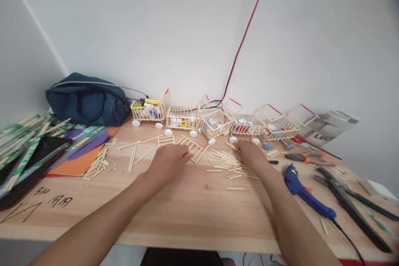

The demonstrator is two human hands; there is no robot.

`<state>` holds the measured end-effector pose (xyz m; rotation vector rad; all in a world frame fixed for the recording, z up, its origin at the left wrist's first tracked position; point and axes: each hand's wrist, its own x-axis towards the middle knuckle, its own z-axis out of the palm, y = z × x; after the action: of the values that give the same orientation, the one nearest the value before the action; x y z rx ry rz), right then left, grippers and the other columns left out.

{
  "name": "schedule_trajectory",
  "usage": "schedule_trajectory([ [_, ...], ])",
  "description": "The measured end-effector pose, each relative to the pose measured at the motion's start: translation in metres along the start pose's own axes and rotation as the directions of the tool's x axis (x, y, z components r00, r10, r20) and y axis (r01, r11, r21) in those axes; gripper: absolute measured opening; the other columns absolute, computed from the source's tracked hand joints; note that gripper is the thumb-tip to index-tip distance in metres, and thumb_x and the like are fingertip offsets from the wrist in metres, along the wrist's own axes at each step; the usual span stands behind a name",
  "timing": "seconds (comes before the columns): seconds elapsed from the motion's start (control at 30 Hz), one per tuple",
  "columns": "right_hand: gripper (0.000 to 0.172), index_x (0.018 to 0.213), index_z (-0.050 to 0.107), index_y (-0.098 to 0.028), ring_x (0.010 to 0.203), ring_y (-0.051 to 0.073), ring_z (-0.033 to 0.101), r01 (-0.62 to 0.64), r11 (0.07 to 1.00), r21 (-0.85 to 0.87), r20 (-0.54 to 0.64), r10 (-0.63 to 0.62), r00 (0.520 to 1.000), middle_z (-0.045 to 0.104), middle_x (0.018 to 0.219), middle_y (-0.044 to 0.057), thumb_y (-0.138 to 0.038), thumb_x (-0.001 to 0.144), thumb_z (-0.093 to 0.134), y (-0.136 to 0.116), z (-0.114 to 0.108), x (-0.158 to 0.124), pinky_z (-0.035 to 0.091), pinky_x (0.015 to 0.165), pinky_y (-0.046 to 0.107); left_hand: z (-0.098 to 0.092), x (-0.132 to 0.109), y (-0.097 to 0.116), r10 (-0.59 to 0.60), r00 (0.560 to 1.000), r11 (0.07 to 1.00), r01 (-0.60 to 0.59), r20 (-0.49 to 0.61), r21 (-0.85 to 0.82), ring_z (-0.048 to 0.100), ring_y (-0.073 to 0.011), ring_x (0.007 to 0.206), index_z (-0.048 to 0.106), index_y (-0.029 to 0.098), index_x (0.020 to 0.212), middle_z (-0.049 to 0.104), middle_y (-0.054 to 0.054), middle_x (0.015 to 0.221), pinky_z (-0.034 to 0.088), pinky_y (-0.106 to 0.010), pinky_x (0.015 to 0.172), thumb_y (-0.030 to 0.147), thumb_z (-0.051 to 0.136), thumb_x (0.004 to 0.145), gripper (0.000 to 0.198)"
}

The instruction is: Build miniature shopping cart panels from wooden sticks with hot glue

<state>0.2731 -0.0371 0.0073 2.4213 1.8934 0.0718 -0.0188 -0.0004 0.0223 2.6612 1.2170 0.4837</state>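
Both my hands rest on a wooden table [193, 212]. My left hand [170, 161] lies palm down with curled fingers, its fingertips touching a small ladder-like frame of wooden sticks [193, 148]. My right hand [251, 152] lies palm down on a loose pile of short wooden sticks [222, 161]; whether it holds one is hidden. A row of several small stick-built carts [215, 122] with white wheels stands along the wall behind the hands.
A blue glue gun [304, 193], pliers [307, 158] and dark cutters [346, 199] lie at the right. At the left are a dark blue bag [87, 99], coloured paper sheets [84, 153], stick packets [21, 141] and more loose sticks [101, 160]. A red cable [246, 33] runs up the wall.
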Motion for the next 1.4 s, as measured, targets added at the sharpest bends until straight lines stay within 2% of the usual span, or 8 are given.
schedule_trajectory([
  [0.2, 0.013, 0.086, 0.059, -0.017, 0.085, 0.021, 0.057, 0.08, 0.96, 0.269, -0.268, -0.005, 0.963, 0.066, 0.087, 0.008, -0.015, 0.084, 0.047, -0.001, -0.003, -0.004, 0.036, 0.074, 0.03, -0.02, 0.003, -0.018, -0.123, 0.992, 0.984, 0.12, 0.021, 0.134, 0.061, -0.0197, 0.072, 0.063, 0.02, 0.076, 0.069, -0.006, 0.077, 0.026, -0.026, 0.057, 0.033, 0.047, 0.092, 0.026],
  [0.33, 0.013, 0.087, 0.06, -0.019, 0.073, 0.017, 0.054, 0.293, 0.774, 0.561, -0.378, -0.075, 0.923, 0.062, 0.079, 0.004, -0.025, 0.085, 0.048, -0.022, -0.005, -0.012, 0.037, 0.068, 0.028, -0.027, 0.004, -0.029, -0.201, 0.98, 0.963, 0.197, 0.002, 0.184, 0.063, -0.0212, 0.077, 0.064, 0.019, 0.079, 0.07, -0.009, 0.083, 0.027, -0.027, 0.057, 0.027, 0.044, 0.091, 0.024],
  [0.57, 0.028, 0.073, 0.051, -0.02, 0.056, 0.011, 0.04, 0.266, 0.422, 0.866, -0.206, -0.182, 0.961, 0.047, 0.062, -0.004, -0.047, 0.081, 0.058, -0.055, 0.005, -0.017, 0.03, 0.054, 0.026, -0.018, 0.006, -0.029, -0.16, 0.984, 0.983, 0.166, -0.078, 0.077, 0.063, -0.0208, 0.078, 0.067, 0.019, 0.08, 0.072, -0.007, 0.084, 0.03, -0.027, 0.06, 0.03, 0.046, 0.091, 0.026],
  [0.77, 0.038, 0.073, 0.049, -0.02, 0.051, 0.009, 0.035, 0.144, 0.191, 0.971, -0.084, -0.291, 0.953, 0.043, 0.058, -0.006, -0.055, 0.08, 0.061, -0.069, 0.006, -0.023, 0.025, 0.05, 0.024, -0.003, 0.008, -0.011, -0.086, 0.993, 0.923, 0.05, -0.079, -0.382, 0.063, -0.0154, 0.071, 0.07, 0.019, 0.082, 0.073, -0.003, 0.078, 0.04, -0.024, 0.066, 0.029, 0.056, 0.085, 0.018],
  [0.9, 0.037, 0.076, 0.053, -0.019, 0.055, 0.009, 0.045, 0.094, 0.102, 0.99, -0.058, -0.308, 0.95, 0.056, 0.063, -0.004, -0.053, 0.08, 0.064, -0.081, 0.003, -0.03, 0.033, 0.054, 0.023, 0.008, 0.008, 0.0, -0.114, 0.992, 0.681, 0.122, 0.06, -0.722, 0.067, -0.0172, 0.076, 0.069, 0.017, 0.093, 0.075, -0.006, 0.087, 0.046, -0.025, 0.067, 0.036, 0.065, 0.078, 0.025],
  [1.03, 0.038, 0.075, 0.051, -0.018, 0.056, 0.009, 0.049, 0.038, 0.025, 0.999, -0.028, -0.328, 0.944, 0.06, 0.065, -0.003, -0.052, 0.079, 0.067, -0.089, 0.003, -0.033, 0.036, 0.056, 0.023, 0.016, 0.006, 0.006, -0.063, 0.969, 0.479, 0.238, 0.237, -0.845, 0.069, -0.0183, 0.074, 0.066, 0.015, 0.097, 0.076, -0.007, 0.084, 0.045, -0.024, 0.063, 0.04, 0.068, 0.074, 0.033],
  [1.17, 0.04, 0.071, 0.05, -0.019, 0.055, 0.009, 0.049, 0.037, 0.015, 0.999, -0.03, -0.323, 0.946, 0.059, 0.062, -0.003, -0.053, 0.076, 0.069, -0.093, 0.004, -0.035, 0.036, 0.054, 0.023, 0.017, 0.004, 0.009, -0.121, 0.944, 0.479, 0.325, 0.306, -0.815, 0.065, -0.0152, 0.061, 0.063, 0.015, 0.092, 0.075, -0.004, 0.075, 0.039, -0.021, 0.054, 0.034, 0.068, 0.072, 0.028],
  [1.4, 0.041, 0.073, 0.052, -0.019, 0.055, 0.01, 0.05, 0.021, 0.007, 1.0, -0.018, -0.299, 0.954, 0.061, 0.063, -0.002, -0.054, 0.072, 0.072, -0.094, 0.005, -0.036, 0.037, 0.055, 0.024, 0.015, 0.004, 0.011, -0.126, 0.95, 0.512, 0.309, 0.286, -0.801, 0.066, -0.0161, 0.065, 0.061, 0.016, 0.095, 0.075, -0.003, 0.076, 0.041, -0.022, 0.058, 0.029, 0.067, 0.069, 0.029],
])
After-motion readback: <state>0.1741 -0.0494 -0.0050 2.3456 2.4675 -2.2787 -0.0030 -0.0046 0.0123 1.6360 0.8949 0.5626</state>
